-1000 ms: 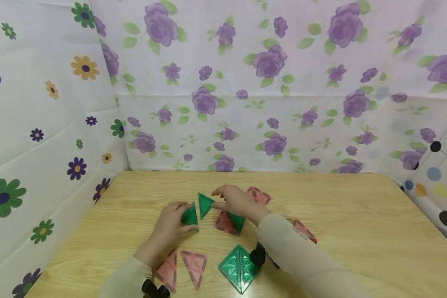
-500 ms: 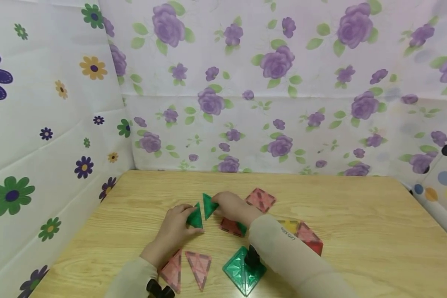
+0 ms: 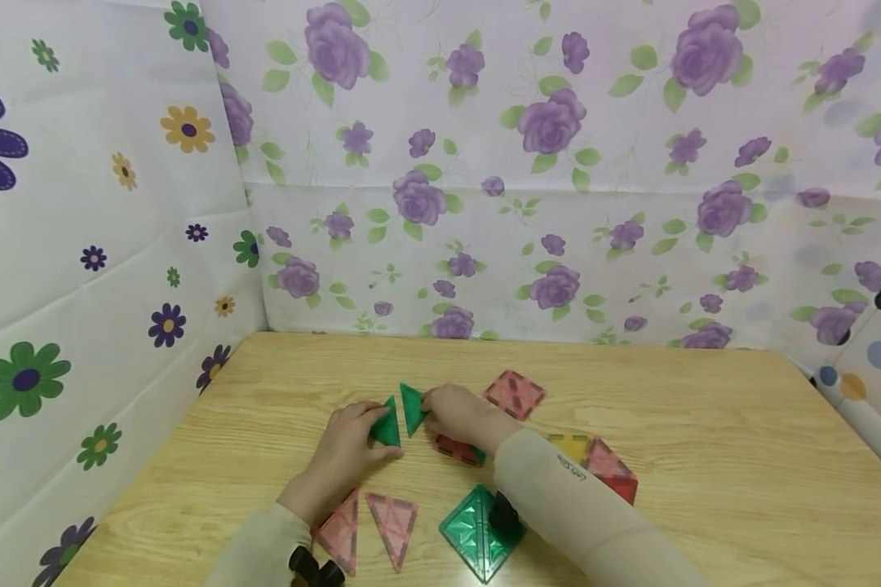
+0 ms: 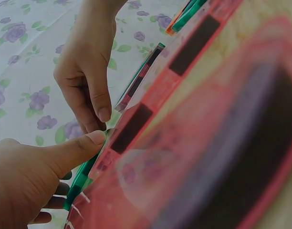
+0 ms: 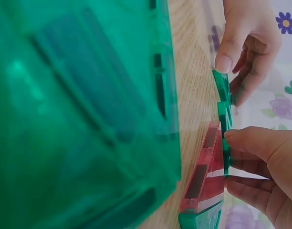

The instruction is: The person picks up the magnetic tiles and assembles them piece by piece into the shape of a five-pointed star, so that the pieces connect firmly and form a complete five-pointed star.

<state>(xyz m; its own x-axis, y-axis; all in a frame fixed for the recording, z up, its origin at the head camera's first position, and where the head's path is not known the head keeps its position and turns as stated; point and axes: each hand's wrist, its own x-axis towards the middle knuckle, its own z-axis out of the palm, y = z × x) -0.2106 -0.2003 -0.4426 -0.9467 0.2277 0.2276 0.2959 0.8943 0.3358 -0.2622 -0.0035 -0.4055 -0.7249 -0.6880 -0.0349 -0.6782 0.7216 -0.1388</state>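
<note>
My left hand grips a green triangular magnetic tile between thumb and fingers, low over the wooden table. Just to the right, my right hand pinches a second green triangular magnetic tile by its right side. A narrow gap separates the two tiles in the head view. In the right wrist view, the right thumb lies on its tile's edge, with the left hand farther off. Beneath the right hand is a red tile with a bit of green beside it, partly hidden.
Two pink triangular tiles lie near the left forearm. A green diamond of two triangles sits under the right wrist. Farther back is a pink square tile. Yellow and red tiles lie beyond the right sleeve.
My right hand, whose fingers were spread beside the green triangle, has closed on its right side. The left hand keeps its hold. The head view has shifted slightly.
</note>
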